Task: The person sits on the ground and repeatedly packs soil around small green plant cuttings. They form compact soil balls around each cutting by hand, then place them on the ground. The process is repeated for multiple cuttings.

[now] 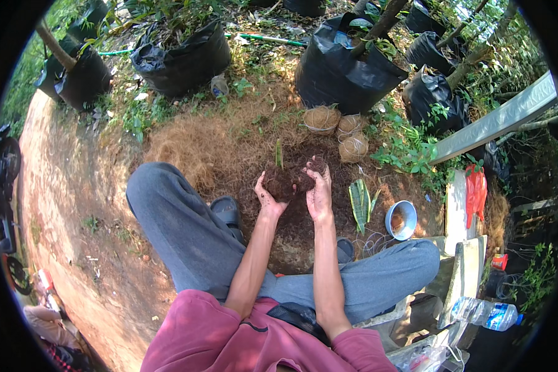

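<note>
My left hand [270, 197] cups a ball of dark soil [279, 180], from which a short snake plant leaf cutting [279, 154] stands upright. Close on its right, my right hand [319, 190] has curled, soil-covered fingers around some loose dark soil [312, 179]. Both hands are over a patch of dark soil on the ground. Beyond them lie several fibre-wrapped balls [322, 119] tied with string. Brown coconut-like fibre [186, 149] is spread to the left. Right of my hands lie cut snake plant leaves [361, 204], thin string [374, 242] and a light-blue bowl [401, 220].
Large black grow bags [351, 69] with plants line the far side. A metal bar [497, 118] slants in at the right, near a red plastic bag [475, 193]. Wooden boards [462, 279] and a plastic bottle [486, 314] lie lower right. Another person [56, 325] is partly visible at lower left.
</note>
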A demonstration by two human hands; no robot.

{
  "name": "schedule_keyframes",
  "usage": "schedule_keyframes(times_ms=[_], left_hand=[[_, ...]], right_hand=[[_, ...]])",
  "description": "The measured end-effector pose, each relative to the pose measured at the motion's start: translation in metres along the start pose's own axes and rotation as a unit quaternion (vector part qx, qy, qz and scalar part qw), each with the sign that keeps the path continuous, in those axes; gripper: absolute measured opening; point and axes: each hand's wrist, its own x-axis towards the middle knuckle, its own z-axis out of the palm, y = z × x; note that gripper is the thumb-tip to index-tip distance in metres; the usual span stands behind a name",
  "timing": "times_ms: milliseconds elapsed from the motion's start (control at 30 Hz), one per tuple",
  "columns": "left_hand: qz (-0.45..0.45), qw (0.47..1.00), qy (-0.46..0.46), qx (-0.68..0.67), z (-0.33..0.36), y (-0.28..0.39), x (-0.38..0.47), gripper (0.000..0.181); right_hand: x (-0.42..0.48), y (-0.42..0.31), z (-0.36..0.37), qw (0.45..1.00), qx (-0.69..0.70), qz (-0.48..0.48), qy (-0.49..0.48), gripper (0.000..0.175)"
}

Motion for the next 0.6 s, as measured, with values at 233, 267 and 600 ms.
schedule_keyframes(times_ms=[233, 267, 600], left_hand=[[0.03, 0.999, 0.003, 0.013, 0.006, -0.004, -0.004, 0.046], [0.031, 0.999, 0.009, 0.017, 0.007, -0.004, -0.005, 0.046], [0.052, 0.998, 0.03, 0.035, 0.008, -0.004, -0.006, 0.037]], right_hand=[[-0.019, -0.005, 0.02, 0.928, -0.333, -0.122, -0.113, 0.033], [-0.02, -0.006, 0.022, 0.921, -0.353, -0.118, -0.117, 0.032], [-0.03, -0.021, 0.025, 0.845, -0.471, -0.159, -0.198, 0.039]])
